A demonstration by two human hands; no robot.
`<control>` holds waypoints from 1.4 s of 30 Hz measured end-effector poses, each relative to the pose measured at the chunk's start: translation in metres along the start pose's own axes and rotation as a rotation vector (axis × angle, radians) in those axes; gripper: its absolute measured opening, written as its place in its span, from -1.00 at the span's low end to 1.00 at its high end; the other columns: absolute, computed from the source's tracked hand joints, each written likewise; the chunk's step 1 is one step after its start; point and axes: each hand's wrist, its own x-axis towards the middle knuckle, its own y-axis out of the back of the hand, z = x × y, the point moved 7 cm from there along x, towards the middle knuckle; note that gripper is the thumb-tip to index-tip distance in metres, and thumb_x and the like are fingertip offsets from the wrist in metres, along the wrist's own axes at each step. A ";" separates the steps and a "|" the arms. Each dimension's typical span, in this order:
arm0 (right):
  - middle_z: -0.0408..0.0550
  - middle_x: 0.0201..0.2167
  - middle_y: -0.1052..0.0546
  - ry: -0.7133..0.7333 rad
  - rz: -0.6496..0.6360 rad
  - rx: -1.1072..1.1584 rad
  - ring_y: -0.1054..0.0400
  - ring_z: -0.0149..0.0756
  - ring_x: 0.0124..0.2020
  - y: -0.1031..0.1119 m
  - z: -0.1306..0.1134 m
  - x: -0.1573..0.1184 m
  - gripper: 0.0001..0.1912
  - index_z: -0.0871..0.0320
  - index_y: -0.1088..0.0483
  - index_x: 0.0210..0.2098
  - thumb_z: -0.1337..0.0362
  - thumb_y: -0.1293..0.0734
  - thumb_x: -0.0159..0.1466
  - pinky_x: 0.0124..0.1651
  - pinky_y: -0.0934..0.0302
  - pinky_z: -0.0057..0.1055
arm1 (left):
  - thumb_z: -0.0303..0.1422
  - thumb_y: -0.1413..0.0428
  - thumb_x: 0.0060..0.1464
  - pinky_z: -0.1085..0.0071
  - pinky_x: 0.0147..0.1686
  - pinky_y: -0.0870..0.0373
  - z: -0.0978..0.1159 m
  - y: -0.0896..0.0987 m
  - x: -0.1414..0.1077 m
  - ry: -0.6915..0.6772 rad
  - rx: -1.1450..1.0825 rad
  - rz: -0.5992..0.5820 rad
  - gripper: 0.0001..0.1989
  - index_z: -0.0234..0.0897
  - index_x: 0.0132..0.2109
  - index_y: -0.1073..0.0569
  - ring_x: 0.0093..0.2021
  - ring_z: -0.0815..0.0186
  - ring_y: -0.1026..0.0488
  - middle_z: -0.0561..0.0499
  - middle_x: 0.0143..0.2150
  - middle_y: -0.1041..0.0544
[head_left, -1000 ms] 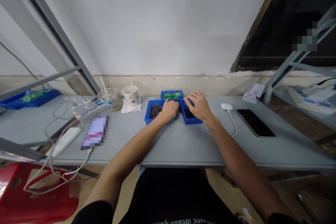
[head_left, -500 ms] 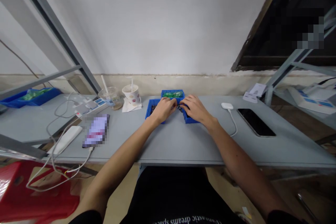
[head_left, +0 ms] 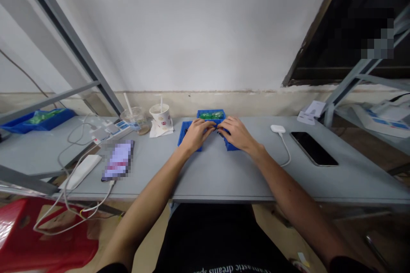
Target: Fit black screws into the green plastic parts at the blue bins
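My left hand [head_left: 196, 135] is above the left blue bin [head_left: 182, 136], its thumb and fingers pinched together. Facing it, my right hand [head_left: 236, 131] hovers over the right blue bin [head_left: 231, 146], fingers also pinched. The fingertips of both hands almost meet between the two bins. Small dark parts [head_left: 220, 134] show by my right fingertips, too tiny to name. Whatever the fingers hold cannot be made out. Behind the hands stands a third blue bin [head_left: 200, 112] with green packets [head_left: 212, 115] in it.
Left of the bins are a paper cup [head_left: 160, 117], a plastic cup [head_left: 136, 120], a power strip [head_left: 117, 130], a phone [head_left: 118, 160] and a white power bank [head_left: 83, 170]. A white earphone case [head_left: 277, 129] on a cable and a black phone [head_left: 314, 148] lie to the right.
My left hand has turned slightly, its fingers reaching further right toward the right hand. My right hand stays nearly where it was. The dark parts between them show less.
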 end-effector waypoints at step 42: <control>0.00 -0.36 -0.60 -0.438 0.217 -0.230 -0.39 -0.10 -0.17 0.034 0.045 -0.011 -0.51 0.10 -0.35 -0.50 0.06 -0.19 0.53 -0.03 -0.02 -0.15 | -0.52 0.00 0.34 0.14 0.08 -0.45 0.007 -0.064 0.015 0.012 0.413 -0.544 -0.65 -0.25 0.09 -0.62 0.09 0.01 -0.54 -0.17 0.02 -0.64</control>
